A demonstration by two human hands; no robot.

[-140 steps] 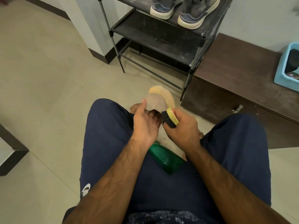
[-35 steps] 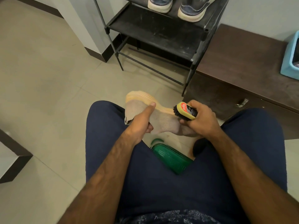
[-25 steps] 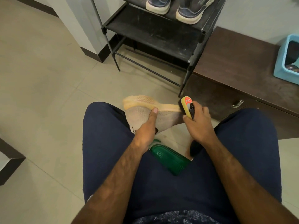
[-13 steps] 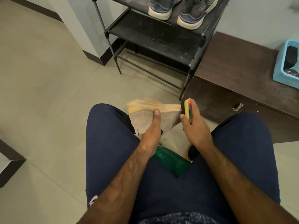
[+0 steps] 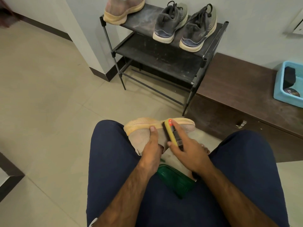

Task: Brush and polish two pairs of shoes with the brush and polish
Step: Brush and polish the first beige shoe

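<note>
Between my knees my left hand (image 5: 151, 148) grips a beige knit shoe (image 5: 141, 135) on its side, sole edge facing away, thumb on the upper. My right hand (image 5: 185, 149) holds a yellow-backed shoe brush (image 5: 170, 134) against the shoe's side, index finger stretched along its back. The shoe's beige partner (image 5: 121, 11) stands on the top shelf of the black rack (image 5: 164, 63), next to a pair of dark grey sneakers (image 5: 183, 25). A round polish tin (image 5: 293, 93) lies in a blue basket (image 5: 278, 89) at the far right.
A green plastic stool (image 5: 173, 181) shows under my thighs. A dark wooden bench with a drawer handle (image 5: 232, 102) stands right of the rack, close to my right knee. Tiled floor (image 5: 49, 99) spreads to the left; a dark step edge (image 5: 9, 174) juts in at the lower left.
The brush moved left from the shoe's heel end onto the middle of its side. The view tilted up, bringing the rack's top shelf and its shoes into sight.
</note>
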